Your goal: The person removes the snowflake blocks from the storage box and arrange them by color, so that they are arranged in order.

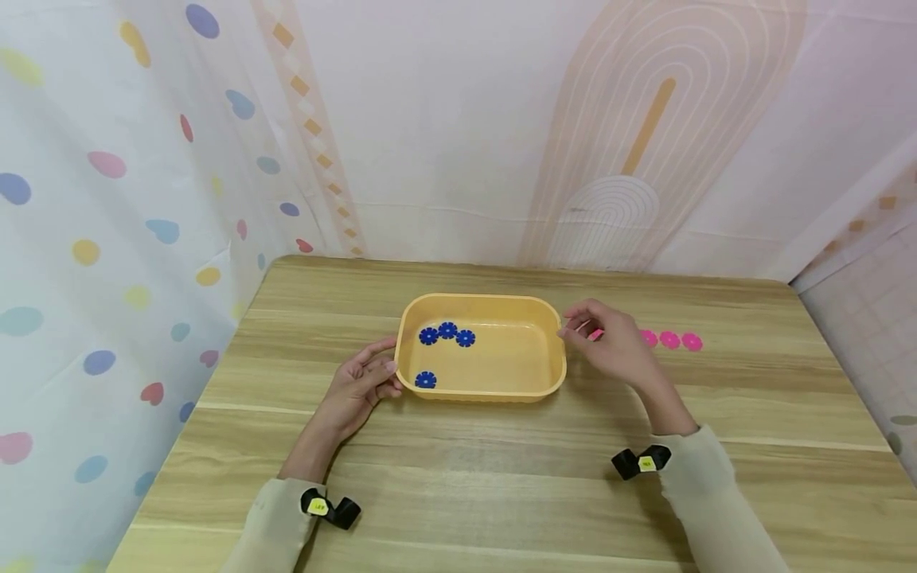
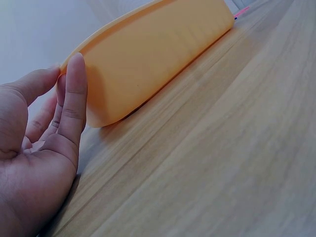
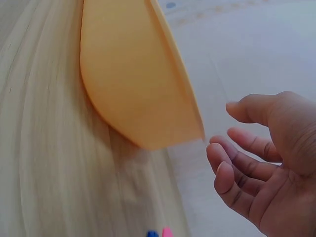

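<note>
A yellow plastic basin (image 1: 494, 360) with rounded corners stands on the table. Several blue notched flower-shaped discs lie inside it: a blue group (image 1: 447, 329) toward the back left and one blue disc (image 1: 426, 380) at the front left. At the basin's left end my left hand (image 1: 358, 388) pinches the rim between thumb and fingers, as the left wrist view shows. My right hand (image 1: 612, 341) is beside the right end, its fingers loosely bent; in the right wrist view that hand (image 3: 274, 165) is slightly apart from the basin and holds nothing.
Pink flower-shaped discs (image 1: 669, 341) lie in a row right of my right hand, which partly hides them. Wood-grain table (image 1: 466, 485) surrounds the basin. A patterned curtain (image 1: 444, 143) hangs behind the table and along its left side.
</note>
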Tool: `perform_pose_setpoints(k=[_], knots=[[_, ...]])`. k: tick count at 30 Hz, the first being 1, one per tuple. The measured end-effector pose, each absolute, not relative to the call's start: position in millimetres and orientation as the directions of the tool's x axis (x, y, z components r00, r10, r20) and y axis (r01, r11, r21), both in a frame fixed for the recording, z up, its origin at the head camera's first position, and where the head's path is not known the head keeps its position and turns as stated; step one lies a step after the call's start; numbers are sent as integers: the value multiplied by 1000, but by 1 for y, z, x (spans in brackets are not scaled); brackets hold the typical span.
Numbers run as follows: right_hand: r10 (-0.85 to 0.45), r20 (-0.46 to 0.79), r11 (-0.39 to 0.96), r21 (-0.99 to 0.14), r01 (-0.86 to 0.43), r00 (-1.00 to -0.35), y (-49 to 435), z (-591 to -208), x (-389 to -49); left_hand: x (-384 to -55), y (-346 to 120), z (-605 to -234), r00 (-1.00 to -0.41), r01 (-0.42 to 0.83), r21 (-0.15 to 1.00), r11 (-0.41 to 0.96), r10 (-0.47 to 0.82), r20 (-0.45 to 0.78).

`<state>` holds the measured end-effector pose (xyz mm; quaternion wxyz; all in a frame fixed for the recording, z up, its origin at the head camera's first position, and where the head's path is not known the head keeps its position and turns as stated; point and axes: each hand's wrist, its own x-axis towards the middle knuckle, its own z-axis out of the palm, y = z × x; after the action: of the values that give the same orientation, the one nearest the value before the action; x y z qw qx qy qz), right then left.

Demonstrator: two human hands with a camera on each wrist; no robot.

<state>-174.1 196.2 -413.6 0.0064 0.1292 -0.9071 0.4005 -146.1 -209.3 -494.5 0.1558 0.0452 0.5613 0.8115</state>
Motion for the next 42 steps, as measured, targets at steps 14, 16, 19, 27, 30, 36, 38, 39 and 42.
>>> perform_pose_setpoints(k=[14, 16, 19, 27, 30, 36, 38, 39, 42], knots=[[-345, 128, 602, -730, -324, -930, 156, -408, -177, -147, -210, -498, -946, -201, 920, -337, 310, -93], [-357, 119, 599, -732, -325, -926, 151, -407, -178, -147, -210, -498, -947, -198, 921, -336, 306, -92], [-380, 103, 591, -737, -327, -919, 144, -406, -180, -147, -211, -498, -948, -193, 922, -335, 304, -88], [-424, 67, 549, -774, -315, -903, 125, -412, -183, -147, -210, -498, -945, -191, 924, -332, 316, -82], [-445, 47, 534, -788, -307, -894, 117, -414, -184, -148, -210, -498, -944, -194, 923, -331, 319, -84], [-475, 5, 542, -786, -297, -880, 101, -419, -186, -148, -210, -497, -947, -190, 927, -323, 309, -87], [-487, -6, 543, -785, -297, -874, 96, -421, -187, -148, -210, -497, -948, -189, 928, -320, 306, -87], [-493, -11, 540, -788, -296, -870, 94, -423, -188, -148, -210, -498, -948, -189, 928, -321, 306, -87], [-513, -28, 527, -800, -288, -858, 87, -426, -189, -148, -210, -498, -947, -186, 928, -323, 309, -83]])
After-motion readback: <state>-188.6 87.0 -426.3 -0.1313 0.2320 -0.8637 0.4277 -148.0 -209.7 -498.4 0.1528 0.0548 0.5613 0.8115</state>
